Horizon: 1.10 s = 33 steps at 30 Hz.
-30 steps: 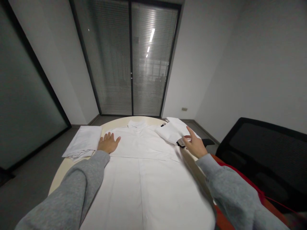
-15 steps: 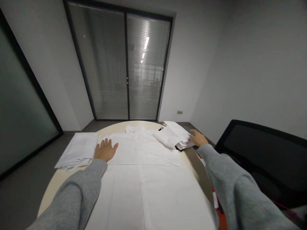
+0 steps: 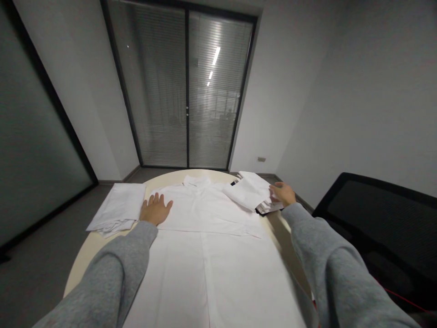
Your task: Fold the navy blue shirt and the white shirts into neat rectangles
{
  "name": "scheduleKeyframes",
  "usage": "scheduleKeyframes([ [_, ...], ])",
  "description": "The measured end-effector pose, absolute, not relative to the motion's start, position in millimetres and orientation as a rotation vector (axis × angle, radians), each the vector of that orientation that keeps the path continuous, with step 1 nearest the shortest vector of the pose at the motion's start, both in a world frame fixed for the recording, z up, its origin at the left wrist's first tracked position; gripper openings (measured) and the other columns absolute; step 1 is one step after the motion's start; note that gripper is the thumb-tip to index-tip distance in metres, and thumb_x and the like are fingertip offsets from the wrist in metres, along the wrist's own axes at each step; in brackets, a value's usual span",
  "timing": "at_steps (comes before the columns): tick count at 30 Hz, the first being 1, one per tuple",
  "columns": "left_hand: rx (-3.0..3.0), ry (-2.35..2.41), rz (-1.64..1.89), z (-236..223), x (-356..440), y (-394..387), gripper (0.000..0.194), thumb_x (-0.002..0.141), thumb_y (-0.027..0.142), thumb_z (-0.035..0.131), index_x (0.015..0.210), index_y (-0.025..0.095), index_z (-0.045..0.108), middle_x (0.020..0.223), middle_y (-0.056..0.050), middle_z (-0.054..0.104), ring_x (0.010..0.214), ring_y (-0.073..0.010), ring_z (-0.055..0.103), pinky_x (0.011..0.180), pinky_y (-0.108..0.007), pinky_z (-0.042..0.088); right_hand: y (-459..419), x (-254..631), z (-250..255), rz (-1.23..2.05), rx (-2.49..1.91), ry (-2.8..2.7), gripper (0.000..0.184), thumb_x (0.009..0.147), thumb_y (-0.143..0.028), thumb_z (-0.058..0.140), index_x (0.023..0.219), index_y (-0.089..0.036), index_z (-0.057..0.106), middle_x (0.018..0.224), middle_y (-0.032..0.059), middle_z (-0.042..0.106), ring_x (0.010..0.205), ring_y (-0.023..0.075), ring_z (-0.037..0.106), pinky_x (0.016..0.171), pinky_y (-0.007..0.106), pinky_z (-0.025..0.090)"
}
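A white shirt (image 3: 205, 255) lies spread front up on the table, collar at the far end and a button strip running toward me. My left hand (image 3: 156, 209) rests flat on its left side, fingers spread. To the left of that hand is a folded white cloth (image 3: 119, 202). At the table's right edge, a pile of white cloth (image 3: 251, 191) with dark edges lies partly over the shirt's right side. My right hand (image 3: 282, 193) is at the right edge of this pile, fingers bent around the cloth; the fingertips are partly hidden.
The round, pale table (image 3: 77, 269) has a curved rim. A black mesh chair (image 3: 378, 218) stands close on the right. Beyond the table are a glass door with blinds (image 3: 164, 100) and a grey wall (image 3: 324, 91). Dark floor shows on the left.
My right hand has moved in from beside the pile, and its fingers have closed on the cloth's edge. The left hand stays flat on the shirt. The view has shifted slightly.
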<state>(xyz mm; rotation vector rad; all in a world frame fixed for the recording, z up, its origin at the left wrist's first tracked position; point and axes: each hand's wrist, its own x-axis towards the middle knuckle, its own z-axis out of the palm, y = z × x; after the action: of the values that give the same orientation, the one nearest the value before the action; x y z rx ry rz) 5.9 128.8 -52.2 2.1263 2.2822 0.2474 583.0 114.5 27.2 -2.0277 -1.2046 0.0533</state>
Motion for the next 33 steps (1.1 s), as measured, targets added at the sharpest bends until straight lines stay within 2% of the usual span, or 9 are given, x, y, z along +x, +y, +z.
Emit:
scheduleKeyframes([
  [6, 2.114, 2.276, 0.247, -50.1, 6.4, 127.3, 0.084, 0.101, 0.063, 0.022, 0.163, 0.008, 0.033, 0.171, -0.018, 0.023, 0.158, -0.0366, 0.020, 0.126, -0.057, 0.015, 120.9, 549.9, 40.3, 0.002, -1.729, -1.038, 0.053, 0.072, -0.033, 0.065, 0.121, -0.013, 0.070, 0.111, 0.0148, 0.073, 0.098, 0.0272, 0.069, 0.092, 0.042, 0.053],
  [11, 2.125, 2.277, 0.243, -48.9, 6.4, 127.1, 0.084, 0.101, 0.063, 0.022, 0.162, 0.007, 0.033, 0.171, -0.019, 0.023, 0.158, -0.0371, 0.021, 0.125, -0.059, 0.015, 128.9, 506.3, 57.4, 0.040, -1.431, -1.099, 0.065, 0.071, -0.027, 0.062, 0.135, -0.018, 0.062, 0.126, 0.0119, 0.068, 0.103, 0.0238, 0.068, 0.090, 0.038, 0.056],
  [16, 2.125, 2.272, 0.309, -51.7, 5.5, 127.8, 0.082, 0.101, 0.063, 0.027, 0.161, 0.009, 0.038, 0.170, -0.019, 0.026, 0.157, -0.0375, 0.022, 0.125, -0.059, 0.016, 126.4, 442.4, 79.6, 0.284, -1.039, -1.187, 0.077, 0.068, -0.023, 0.069, 0.143, -0.026, 0.055, 0.142, 0.0109, 0.060, 0.122, 0.0268, 0.062, 0.101, 0.046, 0.053],
  [19, 2.130, 2.269, 0.372, -52.9, 5.1, 126.4, 0.078, 0.101, 0.062, 0.031, 0.158, 0.010, 0.042, 0.169, -0.020, 0.030, 0.156, -0.0381, 0.025, 0.124, -0.059, 0.018, 106.2, 392.9, 80.4, 0.350, -0.929, -1.407, 0.069, 0.072, -0.020, 0.068, 0.140, -0.025, 0.058, 0.144, 0.0104, 0.060, 0.132, 0.0280, 0.057, 0.110, 0.049, 0.047],
  [21, 2.142, 2.259, 0.435, -51.3, 5.1, 124.3, 0.073, 0.102, 0.059, 0.032, 0.154, 0.011, 0.049, 0.167, -0.020, 0.034, 0.155, -0.0388, 0.027, 0.124, -0.061, 0.019, 83.9, 361.1, 71.2, 0.247, -0.872, -1.709, 0.059, 0.077, -0.015, 0.062, 0.135, -0.025, 0.062, 0.145, 0.0095, 0.060, 0.137, 0.0267, 0.053, 0.116, 0.049, 0.041],
  [23, 2.175, 2.215, 0.586, -46.9, 5.6, 122.2, 0.065, 0.103, 0.054, 0.032, 0.145, 0.013, 0.059, 0.164, -0.019, 0.040, 0.153, -0.0383, 0.031, 0.124, -0.061, 0.019, 58.0, 334.5, 54.5, 0.170, -0.769, -2.090, 0.056, 0.080, -0.008, 0.054, 0.132, -0.025, 0.064, 0.142, 0.0087, 0.063, 0.135, 0.0235, 0.054, 0.120, 0.048, 0.037],
  [26, 2.154, 1.991, 0.962, -34.7, 8.8, 120.8, 0.055, 0.103, 0.048, 0.033, 0.128, 0.014, 0.069, 0.152, -0.018, 0.055, 0.144, -0.0350, 0.044, 0.122, -0.053, 0.027, 22.1, 309.2, 22.3, 0.162, -0.625, -2.543, 0.052, 0.077, -0.005, 0.053, 0.122, -0.025, 0.069, 0.122, 0.0065, 0.073, 0.118, 0.0212, 0.064, 0.123, 0.050, 0.029],
  [30, 2.014, 1.695, 1.103, -14.2, 24.2, 118.1, 0.055, 0.105, 0.050, 0.026, 0.119, 0.018, 0.069, 0.122, -0.012, 0.073, 0.112, -0.0255, 0.066, 0.102, -0.037, 0.049, -5.0, 298.4, -9.8, 0.247, -0.620, -2.649, 0.036, 0.076, -0.015, 0.059, 0.109, -0.024, 0.073, 0.104, 0.0050, 0.075, 0.109, 0.0213, 0.067, 0.123, 0.047, 0.029],
  [33, 1.936, 1.501, 1.074, -6.1, 43.9, 109.5, 0.055, 0.104, 0.055, 0.032, 0.126, 0.018, 0.065, 0.128, -0.011, 0.072, 0.111, -0.0249, 0.067, 0.100, -0.036, 0.049, -10.8, 296.0, -14.9, 0.349, -0.683, -2.543, 0.034, 0.077, -0.017, 0.056, 0.107, -0.024, 0.072, 0.105, 0.0051, 0.075, 0.110, 0.0214, 0.067, 0.120, 0.046, 0.034],
])
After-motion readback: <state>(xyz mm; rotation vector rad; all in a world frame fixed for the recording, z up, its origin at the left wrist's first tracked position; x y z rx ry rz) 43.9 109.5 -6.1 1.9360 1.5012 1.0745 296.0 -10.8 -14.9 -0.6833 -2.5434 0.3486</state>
